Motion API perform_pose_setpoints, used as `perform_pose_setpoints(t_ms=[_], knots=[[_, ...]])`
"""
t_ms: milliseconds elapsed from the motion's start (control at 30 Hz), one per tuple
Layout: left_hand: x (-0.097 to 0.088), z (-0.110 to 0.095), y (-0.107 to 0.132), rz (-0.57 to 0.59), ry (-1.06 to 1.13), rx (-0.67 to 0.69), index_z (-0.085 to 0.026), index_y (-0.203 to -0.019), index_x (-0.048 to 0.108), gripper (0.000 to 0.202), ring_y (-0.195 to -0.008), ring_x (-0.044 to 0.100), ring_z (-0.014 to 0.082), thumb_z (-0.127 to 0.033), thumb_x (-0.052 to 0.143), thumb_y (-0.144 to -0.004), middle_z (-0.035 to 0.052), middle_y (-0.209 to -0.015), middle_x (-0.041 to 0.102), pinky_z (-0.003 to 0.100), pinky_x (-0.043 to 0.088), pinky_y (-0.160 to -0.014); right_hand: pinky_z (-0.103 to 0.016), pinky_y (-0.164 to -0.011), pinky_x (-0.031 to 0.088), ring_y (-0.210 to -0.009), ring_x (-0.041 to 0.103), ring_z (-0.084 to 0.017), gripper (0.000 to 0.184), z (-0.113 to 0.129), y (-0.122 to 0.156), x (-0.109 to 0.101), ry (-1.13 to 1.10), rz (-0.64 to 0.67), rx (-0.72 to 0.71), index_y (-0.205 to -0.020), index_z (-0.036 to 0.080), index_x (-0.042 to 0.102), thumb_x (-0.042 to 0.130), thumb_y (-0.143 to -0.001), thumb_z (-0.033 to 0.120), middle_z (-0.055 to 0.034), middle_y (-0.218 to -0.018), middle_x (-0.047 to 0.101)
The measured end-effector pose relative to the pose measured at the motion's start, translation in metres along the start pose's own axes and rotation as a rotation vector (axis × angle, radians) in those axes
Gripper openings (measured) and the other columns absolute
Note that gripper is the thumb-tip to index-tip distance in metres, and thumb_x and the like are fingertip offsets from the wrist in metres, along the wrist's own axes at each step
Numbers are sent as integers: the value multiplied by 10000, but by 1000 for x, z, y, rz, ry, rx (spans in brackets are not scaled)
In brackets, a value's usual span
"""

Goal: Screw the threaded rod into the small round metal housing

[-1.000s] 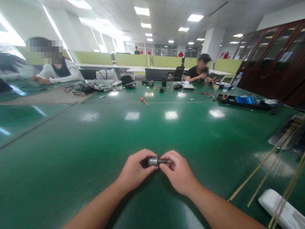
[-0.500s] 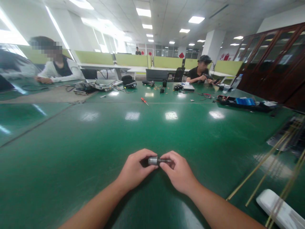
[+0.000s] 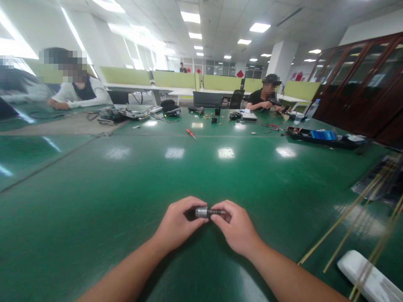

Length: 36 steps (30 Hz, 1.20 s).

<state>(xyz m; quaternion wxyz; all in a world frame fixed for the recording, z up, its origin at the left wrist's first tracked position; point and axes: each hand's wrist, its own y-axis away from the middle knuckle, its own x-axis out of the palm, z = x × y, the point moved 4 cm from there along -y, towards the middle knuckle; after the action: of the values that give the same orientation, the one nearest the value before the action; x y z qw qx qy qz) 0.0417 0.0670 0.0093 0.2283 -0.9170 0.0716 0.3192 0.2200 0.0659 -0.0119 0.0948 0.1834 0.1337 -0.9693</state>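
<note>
In the lower middle of the head view, a small metal cylinder with a thinner, dark ridged shaft (image 3: 202, 212) lies level between my two hands. My left hand (image 3: 180, 219) grips the wide silvery cylinder between thumb and fingers. My right hand (image 3: 234, 224) pinches the thin shaft from the other side, and its fingers hide part of the shaft's end. The green table top (image 3: 141, 176) is beneath both hands.
Farther off lies an orange screwdriver (image 3: 190, 133). Several gadgets and cables line the far side, and a black tray (image 3: 324, 139) is at right. Thin brass-coloured rods (image 3: 340, 220) and a white rounded object (image 3: 362, 272) sit near my right forearm. Co-workers are seated beyond.
My hands and the metal part stay in almost the same place. Only a very slight shift of the whole view shows.
</note>
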Motion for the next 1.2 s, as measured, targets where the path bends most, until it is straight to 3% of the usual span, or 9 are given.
perform_pose_setpoints(t_ms=[1200], knots=[[-7,-3,3,-78,-12,32,-227,-993,713,245,-889,677,179,-266,770,-757,23,-970,725,285,519,-836,-254,-722,459,-785,615,-158,122,1,0,-2,-60,-11,-1,-913,200,712,628,-825,203,-16,-857,670]])
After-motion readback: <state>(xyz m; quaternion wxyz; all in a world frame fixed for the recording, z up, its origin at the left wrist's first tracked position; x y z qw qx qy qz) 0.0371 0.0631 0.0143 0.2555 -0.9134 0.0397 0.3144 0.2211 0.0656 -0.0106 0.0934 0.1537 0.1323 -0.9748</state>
